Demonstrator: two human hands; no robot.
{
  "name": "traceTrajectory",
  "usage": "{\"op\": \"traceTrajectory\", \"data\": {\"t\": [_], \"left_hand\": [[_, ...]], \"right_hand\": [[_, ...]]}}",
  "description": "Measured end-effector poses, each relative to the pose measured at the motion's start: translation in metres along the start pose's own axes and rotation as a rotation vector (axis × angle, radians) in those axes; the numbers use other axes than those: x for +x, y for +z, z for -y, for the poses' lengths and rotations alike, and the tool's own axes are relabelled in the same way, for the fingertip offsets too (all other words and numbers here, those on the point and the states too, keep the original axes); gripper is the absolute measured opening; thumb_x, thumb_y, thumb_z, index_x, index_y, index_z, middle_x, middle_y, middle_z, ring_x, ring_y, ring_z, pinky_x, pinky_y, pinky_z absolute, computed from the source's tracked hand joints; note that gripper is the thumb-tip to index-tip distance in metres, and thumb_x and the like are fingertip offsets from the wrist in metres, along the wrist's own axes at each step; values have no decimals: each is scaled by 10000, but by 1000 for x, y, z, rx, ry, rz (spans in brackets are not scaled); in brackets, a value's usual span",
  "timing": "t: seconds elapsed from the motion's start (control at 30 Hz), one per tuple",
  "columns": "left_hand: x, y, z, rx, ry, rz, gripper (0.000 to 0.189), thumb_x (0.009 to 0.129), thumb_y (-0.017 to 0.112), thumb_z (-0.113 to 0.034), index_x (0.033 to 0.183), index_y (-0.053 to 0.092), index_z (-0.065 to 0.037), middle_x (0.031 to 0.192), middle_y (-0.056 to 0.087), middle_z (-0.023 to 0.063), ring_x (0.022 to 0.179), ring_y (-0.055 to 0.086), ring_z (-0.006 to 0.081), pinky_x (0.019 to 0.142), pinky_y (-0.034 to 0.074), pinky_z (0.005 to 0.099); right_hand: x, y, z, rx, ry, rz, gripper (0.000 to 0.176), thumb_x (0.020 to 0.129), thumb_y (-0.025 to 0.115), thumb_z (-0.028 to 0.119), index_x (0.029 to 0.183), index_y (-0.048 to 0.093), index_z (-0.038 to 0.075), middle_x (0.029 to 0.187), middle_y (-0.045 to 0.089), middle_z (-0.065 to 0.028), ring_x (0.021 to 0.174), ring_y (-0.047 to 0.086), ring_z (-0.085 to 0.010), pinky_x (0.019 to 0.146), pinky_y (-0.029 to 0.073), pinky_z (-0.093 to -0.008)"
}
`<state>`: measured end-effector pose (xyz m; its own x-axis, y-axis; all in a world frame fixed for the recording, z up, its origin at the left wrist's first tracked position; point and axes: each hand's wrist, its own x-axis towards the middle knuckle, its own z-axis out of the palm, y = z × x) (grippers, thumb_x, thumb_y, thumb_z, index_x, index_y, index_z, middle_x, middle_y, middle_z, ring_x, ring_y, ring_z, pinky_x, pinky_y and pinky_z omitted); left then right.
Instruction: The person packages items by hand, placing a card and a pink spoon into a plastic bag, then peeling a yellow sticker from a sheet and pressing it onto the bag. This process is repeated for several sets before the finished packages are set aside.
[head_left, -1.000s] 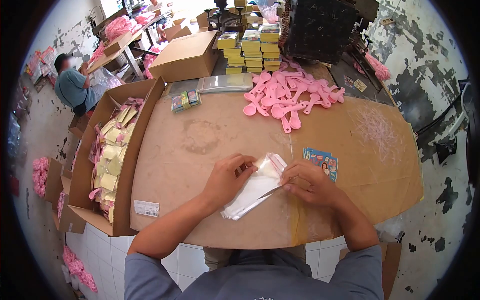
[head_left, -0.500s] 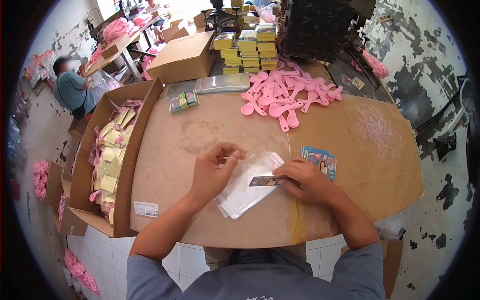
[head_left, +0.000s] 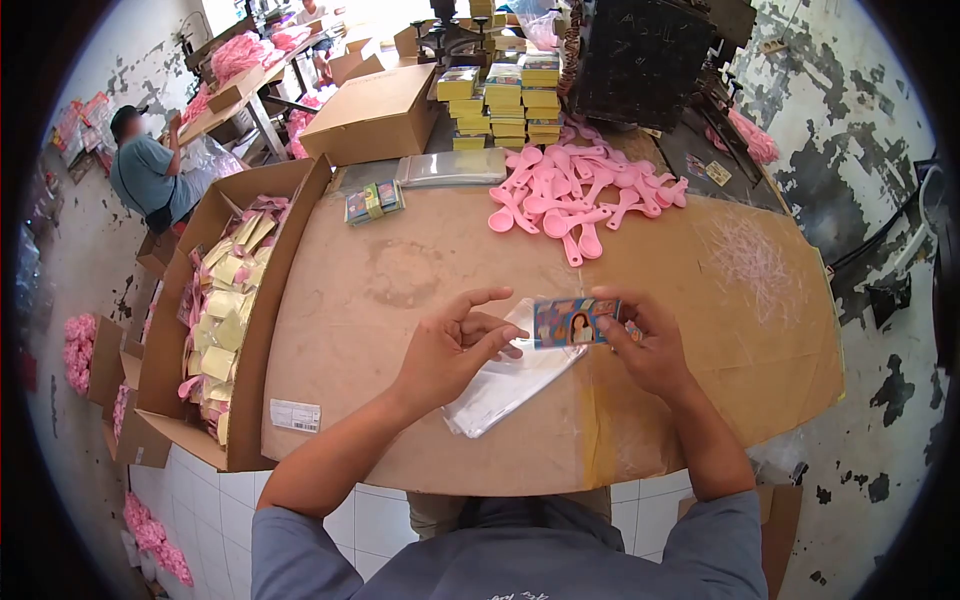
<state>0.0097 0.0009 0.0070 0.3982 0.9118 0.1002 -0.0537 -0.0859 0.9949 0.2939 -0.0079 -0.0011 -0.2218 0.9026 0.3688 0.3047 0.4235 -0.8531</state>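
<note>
My right hand (head_left: 648,342) pinches a printed blue card (head_left: 565,324) by its right end, with the thumb across its front. The card is raised above a stack of clear plastic bags (head_left: 505,390), its picture side up. To the left of the card is my left hand (head_left: 458,350), its fingers curved and apart and nothing held in them. The bags lie partly under both hands, so their upper part is hidden. My right hand covers most of the spot where other blue cards lie.
A heap of pink plastic spoons (head_left: 580,195) lies at the back, beside stacks of yellow-edged cards (head_left: 500,105). A banded card bundle (head_left: 375,202) is nearer left. An open carton (head_left: 262,390) of packed pieces borders the table's left side. Another person (head_left: 150,175) sits far left.
My right hand has lifted the blue card and turned its picture toward me. My left hand has moved slightly right, toward the card, its fingers apart.
</note>
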Motion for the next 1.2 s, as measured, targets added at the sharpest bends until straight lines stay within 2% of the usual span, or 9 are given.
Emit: {"op": "traceTrajectory", "data": {"t": [0.1, 0.3, 0.47, 0.6, 0.7, 0.77, 0.87, 0.97, 1.2], "left_hand": [[-2, 1, 2, 146, 31, 69, 504, 997, 686, -61, 1454, 484, 5, 1076, 772, 158, 972, 741, 168, 822, 596, 301], [-8, 11, 0, 367, 6, 207, 590, 983, 711, -82, 1513, 451, -59, 1042, 779, 119, 950, 719, 112, 810, 572, 285], [-9, 14, -6, 295, -54, 202, 595, 984, 712, -87, 1516, 446, -55, 991, 774, 89, 895, 690, 86, 809, 558, 279], [-8, 11, -5, 262, -88, 198, 575, 1001, 685, -82, 1518, 436, -44, 1008, 768, 89, 906, 680, 81, 808, 554, 275], [-6, 6, 5, 240, -67, 185, 543, 1017, 656, -69, 1513, 439, -35, 1047, 760, 98, 940, 677, 86, 814, 554, 272], [-3, 5, 9, 177, -53, 179, 517, 1029, 636, -68, 1507, 445, -26, 1065, 755, 103, 956, 675, 89, 818, 555, 269], [-3, 5, 8, 52, -53, 168, 473, 1047, 611, -85, 1490, 461, -12, 1069, 747, 102, 959, 671, 89, 824, 556, 261], [-3, 2, 0, -9, -52, 162, 434, 1057, 600, -107, 1464, 489, -3, 1058, 742, 93, 944, 668, 78, 815, 556, 249], [-3, 3, -4, -98, -60, 109, 402, 1053, 612, -115, 1434, 530, -17, 1036, 734, 67, 901, 658, 44, 710, 538, 197]], "right_hand": [[8, -1, 12, -239, -260, 126, 432, 943, 718, 50, 1357, 595, 61, 969, 700, -34, 776, 608, -79, 663, 487, -252], [-2, 24, 21, 261, 111, -22, 292, 930, 759, 98, 1216, 707, 73, 942, 700, -31, 771, 629, -83, 620, 475, -245], [-2, 20, 10, 69, -34, 163, 190, 976, 710, 172, 1092, 728, 22, 1013, 692, -88, 904, 658, -155, 758, 516, -294], [18, 9, 10, 6, -126, 433, 321, 1049, 590, 281, 1143, 710, -2, 1145, 675, -139, 1070, 634, -229, 941, 496, -370], [59, -9, -4, -211, 37, 159, 353, 1057, 542, 297, 1232, 690, 28, 1240, 649, -153, 1159, 609, -275, 1007, 469, -415], [90, -26, -67, -659, -277, 1, 348, 1028, 567, 252, 1283, 662, 35, 1323, 607, -175, 1232, 576, -320, 1034, 461, -440], [110, -36, -89, -845, -220, 30, 357, 994, 596, 204, 1303, 651, 33, 1320, 593, -179, 1229, 573, -343, 1033, 464, -460], [113, -32, -74, -703, 22, 41, 326, 973, 623, 133, 1278, 668, 26, 1253, 596, -164, 1180, 595, -342, 1011, 477, -456], [91, -50, -17, -552, -49, -86, 210, 913, 695, 23, 1120, 729, 5, 1114, 608, -124, 1000, 655, -258, 858, 531, -349]]}}
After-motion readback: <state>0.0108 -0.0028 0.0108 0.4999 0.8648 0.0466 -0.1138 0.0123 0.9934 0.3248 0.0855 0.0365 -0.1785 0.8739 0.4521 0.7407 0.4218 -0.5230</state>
